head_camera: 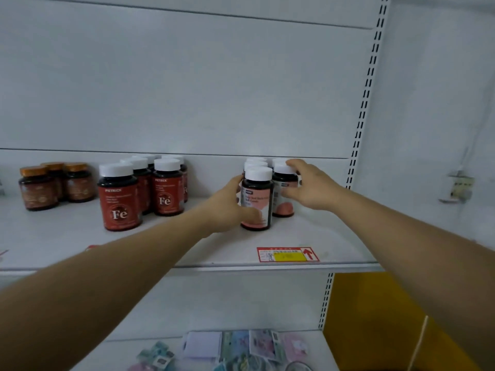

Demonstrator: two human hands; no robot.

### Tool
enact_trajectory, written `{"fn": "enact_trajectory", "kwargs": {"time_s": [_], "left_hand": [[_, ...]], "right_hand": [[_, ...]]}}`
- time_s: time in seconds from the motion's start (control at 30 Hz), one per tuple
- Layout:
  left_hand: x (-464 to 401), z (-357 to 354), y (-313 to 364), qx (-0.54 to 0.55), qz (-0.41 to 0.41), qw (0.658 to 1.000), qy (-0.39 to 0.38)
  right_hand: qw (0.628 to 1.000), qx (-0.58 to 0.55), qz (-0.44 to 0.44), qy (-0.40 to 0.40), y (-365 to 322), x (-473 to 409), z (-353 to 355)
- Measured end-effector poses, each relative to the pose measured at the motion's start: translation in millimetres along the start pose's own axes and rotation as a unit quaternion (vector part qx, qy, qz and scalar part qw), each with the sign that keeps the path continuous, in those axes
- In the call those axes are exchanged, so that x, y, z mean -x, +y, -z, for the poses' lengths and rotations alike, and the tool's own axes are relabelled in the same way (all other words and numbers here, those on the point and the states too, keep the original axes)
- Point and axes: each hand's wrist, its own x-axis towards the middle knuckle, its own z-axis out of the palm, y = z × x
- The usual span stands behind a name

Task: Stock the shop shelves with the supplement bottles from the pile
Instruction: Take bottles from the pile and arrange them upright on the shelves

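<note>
On the white shelf (308,231) stands a group of dark bottles with white caps and pink labels. My left hand (230,204) wraps the front pink-label bottle (256,199), thumb across its lower label. My right hand (310,183) grips the pink-label bottle (284,188) beside it, fingers over its cap and side. More of these bottles stand behind, partly hidden. Both held bottles rest upright on the shelf.
Left of my hands stand several red "Fe" bottles (119,196) with white caps, and further left three brown bottles (37,188) with orange caps. A red and yellow price tag (288,254) sits on the shelf's front edge. Flat packets (241,346) lie on the lower shelf. A slotted upright (361,116) bounds the right.
</note>
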Motion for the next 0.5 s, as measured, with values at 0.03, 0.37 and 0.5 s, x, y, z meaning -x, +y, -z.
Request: {"fn": "enact_trajectory", "kwargs": {"time_s": [0.03,0.37,0.5], "left_hand": [[-1,-2,-1,0.005,0.002,1.000,0.005],[-5,-15,-3,-0.018,0.018,0.998,0.052],[-14,-12,0,0.032,0.037,0.998,0.030]], "right_hand": [[1.000,-0.008,0.006,0.008,4,-3,-2],[0.999,-0.013,0.039,0.022,23,-20,-9],[0.998,-0.049,0.020,0.019,28,-24,-12]]}}
